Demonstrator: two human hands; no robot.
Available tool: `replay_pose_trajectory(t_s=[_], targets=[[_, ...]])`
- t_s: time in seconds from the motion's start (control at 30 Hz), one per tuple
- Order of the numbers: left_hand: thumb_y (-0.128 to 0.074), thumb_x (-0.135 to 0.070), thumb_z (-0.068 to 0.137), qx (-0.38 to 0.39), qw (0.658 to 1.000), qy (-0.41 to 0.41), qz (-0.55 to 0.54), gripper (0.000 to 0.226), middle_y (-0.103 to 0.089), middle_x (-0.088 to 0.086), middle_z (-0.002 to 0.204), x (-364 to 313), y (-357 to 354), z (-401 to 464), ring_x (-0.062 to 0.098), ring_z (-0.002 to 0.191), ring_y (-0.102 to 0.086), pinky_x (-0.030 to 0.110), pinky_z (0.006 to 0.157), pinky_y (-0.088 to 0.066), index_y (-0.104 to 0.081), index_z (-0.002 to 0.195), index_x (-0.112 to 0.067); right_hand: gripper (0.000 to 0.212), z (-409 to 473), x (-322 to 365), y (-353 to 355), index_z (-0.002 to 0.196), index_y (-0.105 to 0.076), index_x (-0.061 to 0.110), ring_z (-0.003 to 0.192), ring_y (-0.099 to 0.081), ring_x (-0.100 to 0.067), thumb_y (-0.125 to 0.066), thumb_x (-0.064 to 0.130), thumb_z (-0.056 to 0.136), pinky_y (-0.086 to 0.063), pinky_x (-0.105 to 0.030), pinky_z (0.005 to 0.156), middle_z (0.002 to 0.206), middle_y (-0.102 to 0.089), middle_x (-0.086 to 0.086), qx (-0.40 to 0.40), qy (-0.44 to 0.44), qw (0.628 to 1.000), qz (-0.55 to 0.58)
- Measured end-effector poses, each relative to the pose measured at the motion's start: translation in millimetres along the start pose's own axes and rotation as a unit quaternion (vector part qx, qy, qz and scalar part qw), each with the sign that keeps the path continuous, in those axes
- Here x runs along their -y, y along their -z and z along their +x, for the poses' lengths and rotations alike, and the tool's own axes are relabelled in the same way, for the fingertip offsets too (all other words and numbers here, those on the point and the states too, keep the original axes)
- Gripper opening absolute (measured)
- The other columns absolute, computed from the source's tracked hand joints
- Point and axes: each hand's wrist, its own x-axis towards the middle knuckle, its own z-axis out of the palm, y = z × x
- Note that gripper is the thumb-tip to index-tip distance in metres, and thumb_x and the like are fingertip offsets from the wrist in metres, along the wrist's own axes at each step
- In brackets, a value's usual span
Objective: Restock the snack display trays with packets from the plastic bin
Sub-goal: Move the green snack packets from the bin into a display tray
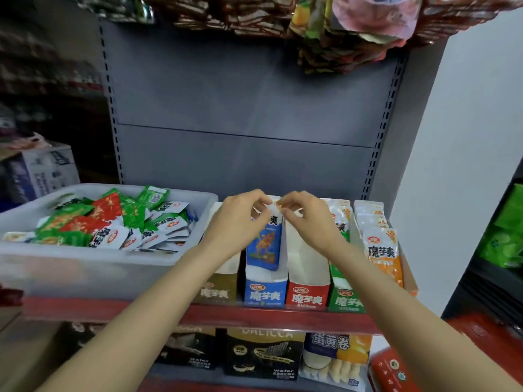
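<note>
Shelf (254,315): both hands (271,216) apparently pinching blue packet (264,244) top.

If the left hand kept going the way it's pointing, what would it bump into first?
The left hand points forward and slightly right, pinching a blue packet. Going on, it would likely meet the right hand first, then the grey back panel; depth is unclear.
</note>
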Motion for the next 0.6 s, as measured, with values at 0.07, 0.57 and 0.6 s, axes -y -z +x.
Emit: replay_pose_trajectory(t_s=[0.07, 0.57, 0.6], targets=[[-0.059, -0.029, 0.089, -0.028, 0.999, 0.033, 0.003, 0.006, -0.068, -0.009, 0.083, 16.8, 28.5, -9.9, 0.01, 0.078, -0.062, 0.033, 0.075, -0.052, -0.063, 0.093, -0.027, 0.016, 4.8, 28.5, -16.3, 0.103, -0.068, 0.01, 0.081, -0.056, -0.008, -0.058, 0.01, 0.09, -0.042, -0.019, 0.079, 0.1, -0.065, -0.005, 0.03, 0.02, 0.999, 0.019], [-0.067, -0.042, 0.084, 0.188, 0.928, 0.243, 0.21, 0.067, -0.059, 0.018, 0.125, 136.6, 149.2, -26.8, 0.031, 0.113, -0.056, 0.03, 0.086, -0.043, -0.042, 0.14, -0.013, 0.02, 64.2, 136.1, -149.2, 0.076, -0.052, 0.015, 0.102, -0.059, -0.026, -0.053, 0.03, 0.09, -0.017, -0.042, 0.111, 0.091, -0.066, -0.005, 0.202, -0.028, 0.948, -0.243], [-0.067, -0.043, 0.083, 0.193, 0.927, 0.246, 0.206, 0.069, -0.059, 0.018, 0.125, 140.0, 148.9, -25.8, 0.031, 0.114, -0.056, 0.031, 0.087, -0.043, -0.042, 0.14, -0.013, 0.026, 66.7, 138.2, -150.5, 0.068, -0.044, 0.016, 0.099, -0.06, -0.025, -0.057, 0.028, 0.087, -0.018, -0.041, 0.11, 0.08, -0.062, -0.001, 0.194, -0.042, 0.948, -0.247]])
